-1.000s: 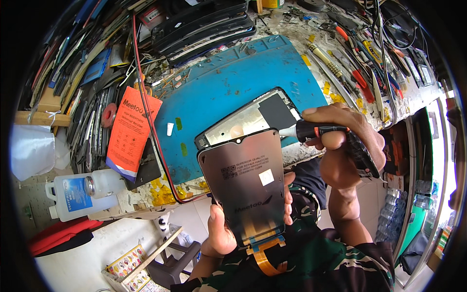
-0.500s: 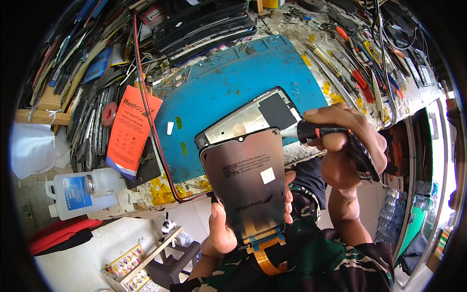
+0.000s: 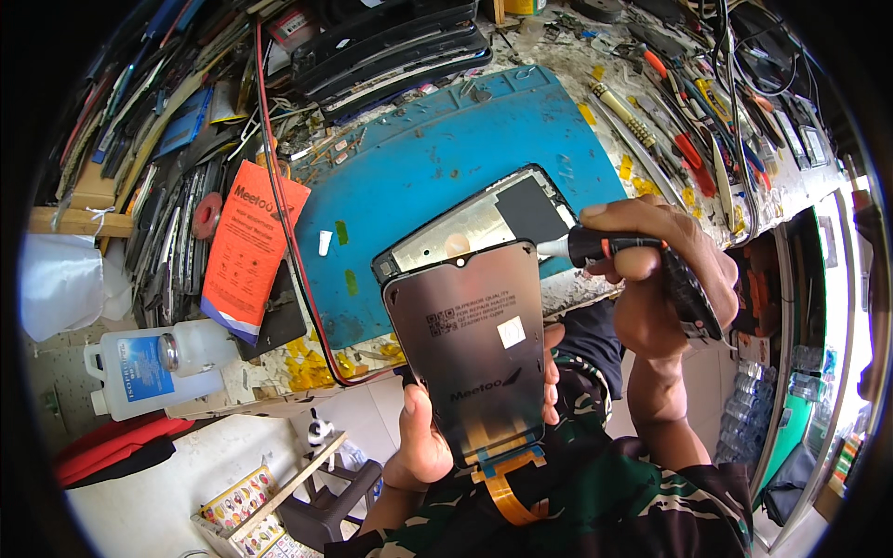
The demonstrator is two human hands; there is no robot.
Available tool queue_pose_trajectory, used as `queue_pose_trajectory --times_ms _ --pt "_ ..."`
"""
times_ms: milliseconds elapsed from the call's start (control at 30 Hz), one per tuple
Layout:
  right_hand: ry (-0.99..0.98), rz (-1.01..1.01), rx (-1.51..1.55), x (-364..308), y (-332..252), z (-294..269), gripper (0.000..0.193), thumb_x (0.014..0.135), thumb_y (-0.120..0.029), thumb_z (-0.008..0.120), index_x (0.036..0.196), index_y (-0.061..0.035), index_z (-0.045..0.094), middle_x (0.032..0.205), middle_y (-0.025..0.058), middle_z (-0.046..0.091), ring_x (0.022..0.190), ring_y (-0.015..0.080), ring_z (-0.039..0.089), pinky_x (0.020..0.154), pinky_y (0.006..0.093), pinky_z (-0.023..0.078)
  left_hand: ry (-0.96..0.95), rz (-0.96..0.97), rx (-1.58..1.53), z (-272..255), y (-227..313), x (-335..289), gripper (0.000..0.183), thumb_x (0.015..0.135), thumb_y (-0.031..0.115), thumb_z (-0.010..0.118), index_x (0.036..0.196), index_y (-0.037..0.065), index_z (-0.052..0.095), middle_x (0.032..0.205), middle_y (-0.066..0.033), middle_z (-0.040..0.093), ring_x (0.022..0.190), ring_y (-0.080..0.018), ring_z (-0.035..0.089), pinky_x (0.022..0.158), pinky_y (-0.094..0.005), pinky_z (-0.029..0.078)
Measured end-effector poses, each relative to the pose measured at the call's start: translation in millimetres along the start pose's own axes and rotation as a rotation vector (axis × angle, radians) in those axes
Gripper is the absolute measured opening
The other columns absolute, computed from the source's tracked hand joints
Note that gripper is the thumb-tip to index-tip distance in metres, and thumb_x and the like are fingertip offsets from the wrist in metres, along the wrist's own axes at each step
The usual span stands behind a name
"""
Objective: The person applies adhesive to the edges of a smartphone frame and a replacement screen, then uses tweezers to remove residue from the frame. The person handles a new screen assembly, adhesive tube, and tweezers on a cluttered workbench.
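My left hand [image 3: 426, 437] grips a phone screen [image 3: 470, 358] by its two long edges, thumb on one side and fingers on the other. The screen's dark back faces up, with a small white sticker and an orange flex cable [image 3: 507, 493] hanging from its lower end. In my right hand [image 3: 665, 260] is a black glue tube [image 3: 600, 249], its pale nozzle at the screen's upper right corner. Whether the tip touches the edge is too small to tell. Behind the screen, a phone frame [image 3: 437, 228] lies on the blue mat [image 3: 419, 177], partly covered by the screen.
A small white cap [image 3: 325, 244] lies on the mat. Left of it are an orange packet [image 3: 246, 251], a red-black cable [image 3: 293, 237] and a plastic bottle [image 3: 130, 372]. Stacked phone parts [image 3: 172, 223] crowd the left; pliers and screwdrivers [image 3: 688, 149] lie at right. A stool [image 3: 326, 502] stands below.
The nozzle has shifted very slightly along the screen's upper right corner. My left hand keeps the screen in nearly the same place.
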State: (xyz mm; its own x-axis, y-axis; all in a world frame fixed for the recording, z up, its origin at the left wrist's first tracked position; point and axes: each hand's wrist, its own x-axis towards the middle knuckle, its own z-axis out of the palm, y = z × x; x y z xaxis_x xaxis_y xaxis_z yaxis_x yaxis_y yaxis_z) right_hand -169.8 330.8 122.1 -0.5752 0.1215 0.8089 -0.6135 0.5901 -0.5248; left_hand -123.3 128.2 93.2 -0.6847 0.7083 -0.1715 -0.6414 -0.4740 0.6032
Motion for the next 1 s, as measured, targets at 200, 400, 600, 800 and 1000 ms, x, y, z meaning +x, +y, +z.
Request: queue_pose_trajectory --times_ms 200,400,600,800,1000 --pt "-0.028 0.05 0.011 -1.4 -1.2 0.0 0.018 0.074 -0.006 0.079 0.089 -0.0005 0.069 0.079 0.0065 0.071 0.056 0.0144 0.061 0.051 0.0252 0.047 -0.029 0.108 0.041 -2.1 -1.8 1.0 0.098 0.09 0.076 0.025 0.15 -0.001 0.018 0.122 -0.0295 0.045 0.102 -0.0342 0.055 0.083 -0.0471 0.052" --pt "0.085 0.364 0.356 -6.6 -9.0 -2.5 0.02 0.09 -0.017 0.067 0.09 0.0033 0.068 0.078 0.0076 0.07 0.059 0.0115 0.062 0.052 0.0248 0.05 0.017 0.156 0.033 -0.1 -2.0 4.0 0.102 0.089 0.078 0.026 0.146 -0.007 0.025 0.115 -0.0263 0.048 0.097 -0.0325 0.055 0.08 -0.0459 0.053" --pt "0.138 0.454 0.439 -6.7 -5.1 -3.7 0.034 0.097 -0.028 0.061 0.093 0.0049 0.068 0.082 0.0109 0.069 0.058 0.0119 0.061 0.052 0.0236 0.05 0.103 0.254 -0.225 8.0 -3.1 8.4 0.108 0.087 0.08 0.026 0.138 -0.014 0.035 0.113 -0.0242 0.051 0.095 -0.0317 0.057 0.077 -0.0455 0.054" --pt "-0.003 0.211 0.206 -0.3 -2.6 -0.2 0.012 0.084 -0.004 0.072 0.094 0.0009 0.069 0.082 0.009 0.072 0.063 0.0157 0.068 0.056 0.025 0.053 0.007 0.233 -0.172 4.8 -4.7 9.7 0.109 0.086 0.08 0.029 0.144 -0.012 0.027 0.119 -0.0255 0.051 0.1 -0.0317 0.057 0.081 -0.0446 0.053" --pt "-0.06 0.141 0.148 1.5 0.7 3.7 0.02 0.077 0.003 0.074 0.096 -0.0018 0.07 0.081 0.0092 0.071 0.064 0.0184 0.068 0.056 0.0266 0.051 -0.055 0.159 -0.142 -2.0 -3.0 6.2 0.113 0.085 0.08 0.033 0.146 -0.015 0.021 0.122 -0.0228 0.051 0.104 -0.029 0.058 0.088 -0.0412 0.05"
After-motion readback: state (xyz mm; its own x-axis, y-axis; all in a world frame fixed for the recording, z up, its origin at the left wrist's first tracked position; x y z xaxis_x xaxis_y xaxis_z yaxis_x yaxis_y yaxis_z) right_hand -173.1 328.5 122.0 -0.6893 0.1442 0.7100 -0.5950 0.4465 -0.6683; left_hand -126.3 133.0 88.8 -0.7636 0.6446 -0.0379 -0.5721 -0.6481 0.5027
